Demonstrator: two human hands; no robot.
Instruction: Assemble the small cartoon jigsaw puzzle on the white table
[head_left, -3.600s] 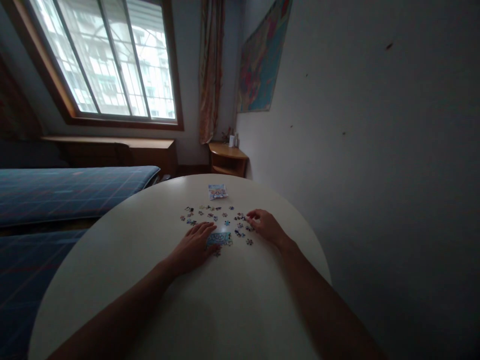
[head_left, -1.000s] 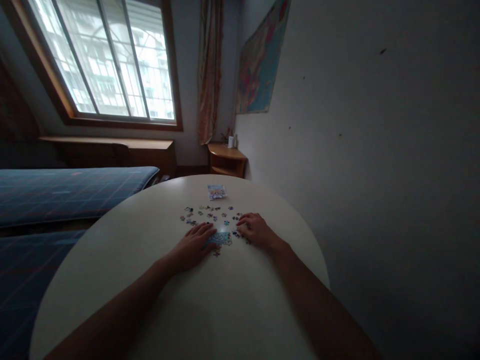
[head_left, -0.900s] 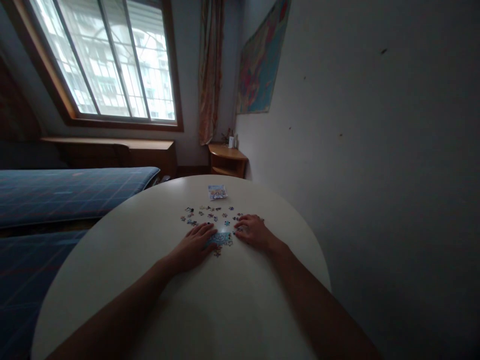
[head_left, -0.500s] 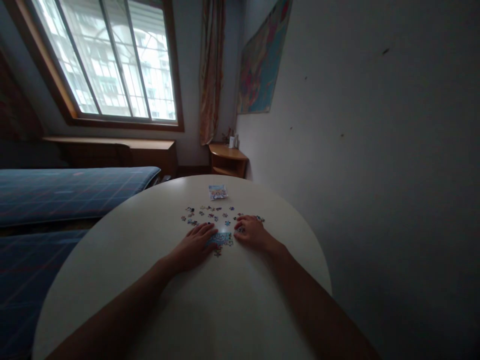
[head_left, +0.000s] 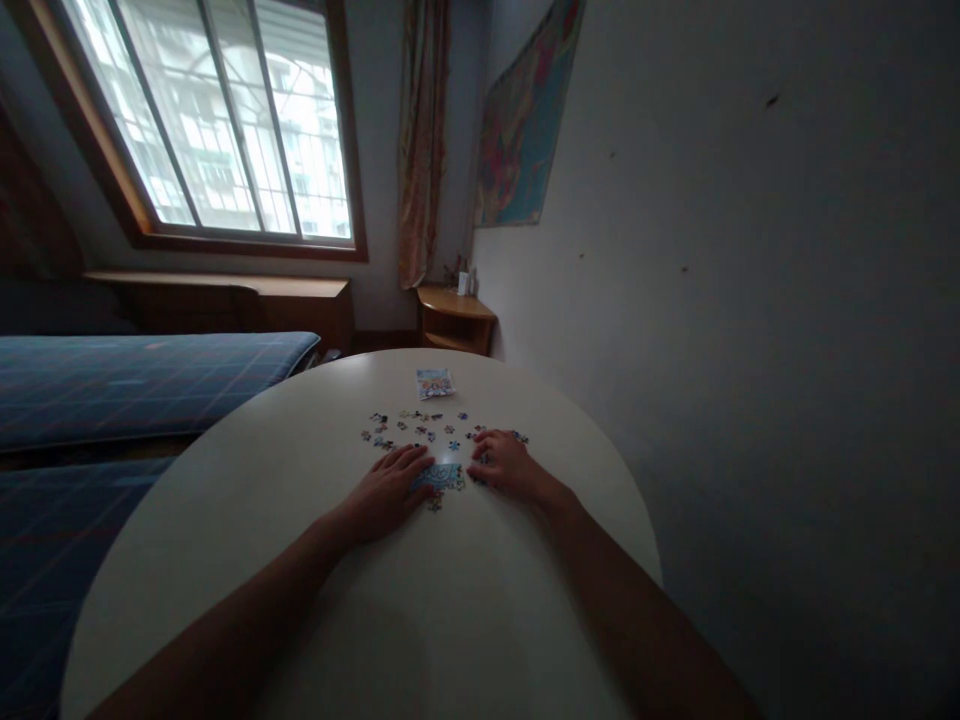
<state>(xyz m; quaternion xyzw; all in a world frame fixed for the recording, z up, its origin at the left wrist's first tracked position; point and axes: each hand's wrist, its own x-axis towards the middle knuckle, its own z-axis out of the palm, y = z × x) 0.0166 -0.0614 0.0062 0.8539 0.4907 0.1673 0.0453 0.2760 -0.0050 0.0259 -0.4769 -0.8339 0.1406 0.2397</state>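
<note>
Flat blue joined jigsaw section (head_left: 441, 477) = landmark, on round white table (head_left: 450, 620); rim well apart all round, bare top on its near side. Left hand (head_left: 386, 490) released, flat on its left edge. Right hand (head_left: 510, 465) just right of it, fingers bent over small pieces, grip can't tell. Loose multicoloured pieces (head_left: 454, 445) beyond it, printed square packet (head_left: 435, 383) farther. Pale wall (head_left: 750, 350) well right, blue plaid mattress (head_left: 150, 385) far left.

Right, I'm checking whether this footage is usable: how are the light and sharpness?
Head view: the window is washed out; the room is dim; a glare spot sits on the table near the puzzle pieces, too small to read clearly; the wide lens stretches both forearms.
</note>
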